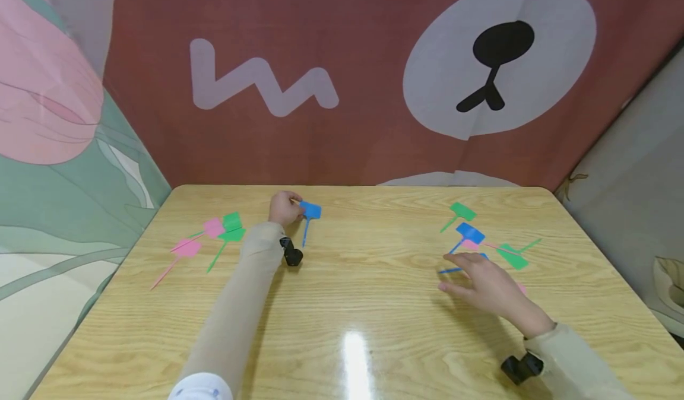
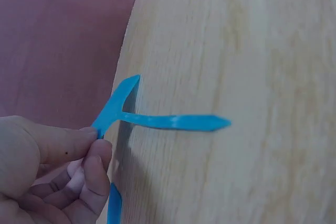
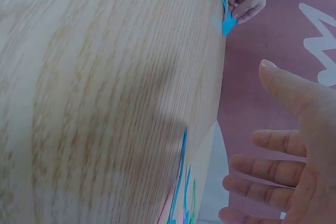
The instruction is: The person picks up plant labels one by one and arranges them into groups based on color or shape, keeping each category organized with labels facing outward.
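Observation:
My left hand (image 1: 285, 208) pinches a corner of the head of a blue T-shaped plastic plant label (image 1: 311, 210) near the table's far edge. In the left wrist view, thumb and fingertips grip that label (image 2: 178, 123), its pointed stem lying out over the wood. Part of a second blue piece (image 2: 114, 205) shows below the fingers. My right hand (image 1: 488, 284) hovers with spread fingers over the right-hand labels, holding nothing. Near it are a blue label (image 1: 470, 232), a green label (image 1: 513, 257) and another green one (image 1: 462, 211); pink ones are partly covered.
On the left of the wooden table (image 1: 374, 293) lies a loose group of pink labels (image 1: 187, 247) and green labels (image 1: 231, 234), some overlapping. A printed cloth (image 1: 369, 139) hangs behind the far edge.

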{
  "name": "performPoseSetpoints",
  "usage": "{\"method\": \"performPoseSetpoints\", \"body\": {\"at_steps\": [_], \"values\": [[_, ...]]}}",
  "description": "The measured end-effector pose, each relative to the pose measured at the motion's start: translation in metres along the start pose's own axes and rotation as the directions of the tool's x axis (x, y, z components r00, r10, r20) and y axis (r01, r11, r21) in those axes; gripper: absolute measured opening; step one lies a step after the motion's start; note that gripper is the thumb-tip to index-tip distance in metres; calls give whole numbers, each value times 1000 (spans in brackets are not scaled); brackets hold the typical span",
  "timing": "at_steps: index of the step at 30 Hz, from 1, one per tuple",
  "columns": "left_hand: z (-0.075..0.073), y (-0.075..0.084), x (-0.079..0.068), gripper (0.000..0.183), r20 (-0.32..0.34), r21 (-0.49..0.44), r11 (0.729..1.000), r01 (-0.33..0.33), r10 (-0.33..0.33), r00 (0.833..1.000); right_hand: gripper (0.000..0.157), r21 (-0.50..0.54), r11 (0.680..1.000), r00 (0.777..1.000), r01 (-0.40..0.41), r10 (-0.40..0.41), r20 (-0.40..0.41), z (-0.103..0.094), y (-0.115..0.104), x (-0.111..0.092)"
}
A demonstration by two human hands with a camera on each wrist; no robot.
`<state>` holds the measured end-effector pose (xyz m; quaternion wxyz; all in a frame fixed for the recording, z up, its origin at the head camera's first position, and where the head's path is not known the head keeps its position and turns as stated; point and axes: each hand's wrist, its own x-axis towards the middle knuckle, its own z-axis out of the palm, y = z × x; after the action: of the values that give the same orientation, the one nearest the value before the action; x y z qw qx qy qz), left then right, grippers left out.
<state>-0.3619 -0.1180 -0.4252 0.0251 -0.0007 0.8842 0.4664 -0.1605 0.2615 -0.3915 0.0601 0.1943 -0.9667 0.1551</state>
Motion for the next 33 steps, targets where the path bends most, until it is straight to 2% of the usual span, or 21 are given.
{"method": "performPoseSetpoints", "body": {"at_steps": [5, 12, 16, 18, 21, 24, 28, 33], "values": [[-2, 1, -4, 26, 8, 91, 996, 2, -3, 1000, 60, -3, 1000, 1000, -5, 5, 2, 0, -1, -1], [-4, 4, -7, 30, -28, 202, 979, -21, 28, 999, 60, -7, 1000, 1000, 6, -6, 1, 0, -1, 0], [-10, 5, -8, 31, -19, 236, 969, -78, 85, 996, 60, -5, 1000, 1000, 4, -4, 5, 1, -1, 1], [-14, 3, -8, 30, -2, 254, 958, -136, 141, 990, 60, -6, 1000, 1000, 0, 0, 9, 1, -2, 1], [-23, 0, -7, 29, 54, 267, 934, -236, 230, 972, 60, -9, 1000, 1000, -7, 7, 15, 2, -3, 1], [-32, -4, -7, 28, 105, 278, 914, -296, 277, 955, 61, -10, 1000, 1000, -12, 12, 22, 2, -4, 2], [-43, -8, -9, 32, 161, 301, 902, -309, 271, 949, 60, -4, 1000, 1000, -10, 10, 27, 2, -4, 2], [-55, -13, -12, 38, 243, 379, 855, -354, 277, 930, 59, -3, 1000, 1000, -8, 8, 28, 2, -5, 2]]}}
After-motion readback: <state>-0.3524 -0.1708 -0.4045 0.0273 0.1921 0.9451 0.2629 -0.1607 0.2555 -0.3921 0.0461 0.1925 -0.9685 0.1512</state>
